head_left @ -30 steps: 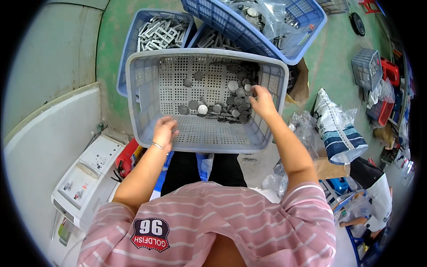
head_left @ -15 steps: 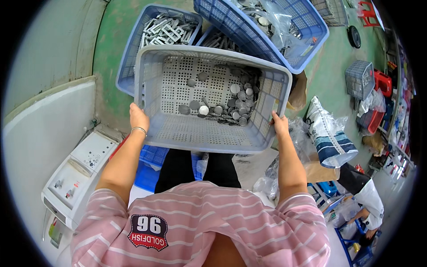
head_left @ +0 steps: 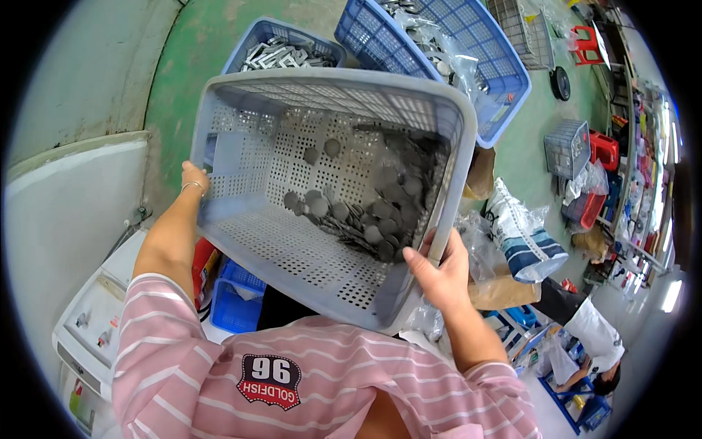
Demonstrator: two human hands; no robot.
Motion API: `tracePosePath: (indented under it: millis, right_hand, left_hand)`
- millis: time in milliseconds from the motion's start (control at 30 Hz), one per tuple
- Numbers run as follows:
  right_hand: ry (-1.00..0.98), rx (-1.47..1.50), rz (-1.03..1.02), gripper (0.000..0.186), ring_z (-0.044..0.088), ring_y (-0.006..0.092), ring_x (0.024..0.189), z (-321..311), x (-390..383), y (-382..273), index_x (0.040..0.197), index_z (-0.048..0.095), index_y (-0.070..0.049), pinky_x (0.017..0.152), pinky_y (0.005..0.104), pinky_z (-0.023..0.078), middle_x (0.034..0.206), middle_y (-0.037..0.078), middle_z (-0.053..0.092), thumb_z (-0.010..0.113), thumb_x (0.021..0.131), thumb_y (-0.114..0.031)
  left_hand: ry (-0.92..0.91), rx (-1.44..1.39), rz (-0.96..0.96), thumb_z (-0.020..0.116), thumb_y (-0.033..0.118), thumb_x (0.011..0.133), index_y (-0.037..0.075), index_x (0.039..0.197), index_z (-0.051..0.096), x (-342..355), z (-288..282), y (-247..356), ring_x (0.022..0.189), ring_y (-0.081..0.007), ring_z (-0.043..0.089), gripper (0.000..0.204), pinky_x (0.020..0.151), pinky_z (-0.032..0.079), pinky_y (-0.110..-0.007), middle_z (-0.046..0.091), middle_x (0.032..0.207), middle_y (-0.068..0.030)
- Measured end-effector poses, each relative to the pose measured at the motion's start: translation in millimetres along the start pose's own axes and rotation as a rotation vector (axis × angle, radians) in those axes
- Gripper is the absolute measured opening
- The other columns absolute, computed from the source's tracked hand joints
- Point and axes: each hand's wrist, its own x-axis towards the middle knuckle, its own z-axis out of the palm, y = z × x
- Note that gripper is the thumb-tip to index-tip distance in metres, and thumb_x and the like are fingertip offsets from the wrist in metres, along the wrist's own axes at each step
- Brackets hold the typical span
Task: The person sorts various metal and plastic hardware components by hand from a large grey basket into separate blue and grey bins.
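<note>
Between my two hands hangs a large grey-blue plastic basket (head_left: 241,219) with perforated walls, tilted so that its right end is lower and nearer to me. My left hand (head_left: 194,178) grips the far-left end by its side wall, a bracelet at the wrist. At the right end, my right hand (head_left: 442,271) is wrapped round the rim, thumb on top. Inside, many flat grey metal discs (head_left: 387,227) have heaped up toward the right end. A couple of single discs (head_left: 332,148) lie apart on the perforated bottom.
Beyond the basket stand a blue basket of metal frame-shaped parts (head_left: 281,55) and a tilted blue basket (head_left: 504,110) with discs and plastic bags. A white water dispenser (head_left: 88,314) is at left. A striped bag (head_left: 521,238) lies right. Another person (head_left: 596,336) bends at lower right.
The basket has come up closer to me and tipped, its right end dropping nearer. The discs have slid into a denser heap. My right hand has shifted its hold on the rim.
</note>
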Motion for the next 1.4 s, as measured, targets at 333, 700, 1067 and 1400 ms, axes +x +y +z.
tracePosePath:
  millis: [333, 700, 1067, 1400]
  right_hand:
    - [0.045, -0.112, -0.158, 0.029, 0.051, 0.0153, 0.06, 32.5, 17.8, -43.9, 0.082, 0.044, 0.001, 0.056, 0.0288, 0.043, 0.067, 0.006, 0.051, 0.066, 0.074, -0.018]
    - [0.046, -0.006, -0.094, 0.021, 0.046, 0.008, 0.053, 12.0, 86.8, -49.2, 0.085, 0.051, -0.002, 0.048, 0.0227, 0.038, 0.065, 0.0, 0.049, 0.061, 0.078, -0.019]
    - [0.299, 0.085, 0.318, 0.01, 0.049, 0.0121, 0.059, -78.3, 84.4, 156.6, 0.081, 0.053, -0.003, 0.056, 0.0248, 0.037, 0.064, 0.003, 0.051, 0.055, 0.071, -0.005]
    - [0.515, 0.304, 0.389, 0.006, 0.045, 0.0112, 0.054, -120.3, 58.8, 227.9, 0.076, 0.056, -0.002, 0.052, 0.0244, 0.036, 0.062, 0.002, 0.051, 0.054, 0.069, -0.002]
  left_hand:
    - [-0.114, 0.041, -0.031, 0.052, 0.009, 0.083, -0.003, 0.116, 0.031, 40.4, 1.1, -3.5, 0.108, -0.0361, 0.05, 0.04, 0.092, 0.039, -0.041, 0.049, 0.115, -0.0268]
    - [-0.177, 0.056, 0.08, 0.055, 0.016, 0.083, -0.002, 0.115, 0.033, 36.1, -6.5, -0.6, 0.107, -0.0369, 0.05, 0.043, 0.092, 0.037, -0.042, 0.05, 0.115, -0.0261]
    - [-0.326, -0.296, 0.187, 0.066, 0.009, 0.068, 0.001, 0.086, 0.064, -46.0, 5.8, 38.6, 0.079, -0.0246, 0.062, 0.02, 0.072, 0.046, -0.034, 0.065, 0.084, -0.0143]
    - [-0.252, -0.073, 0.293, 0.064, 0.01, 0.067, 0.003, 0.082, 0.063, -97.3, -5.1, 106.2, 0.077, -0.0254, 0.062, 0.017, 0.07, 0.046, -0.033, 0.064, 0.08, -0.0142]
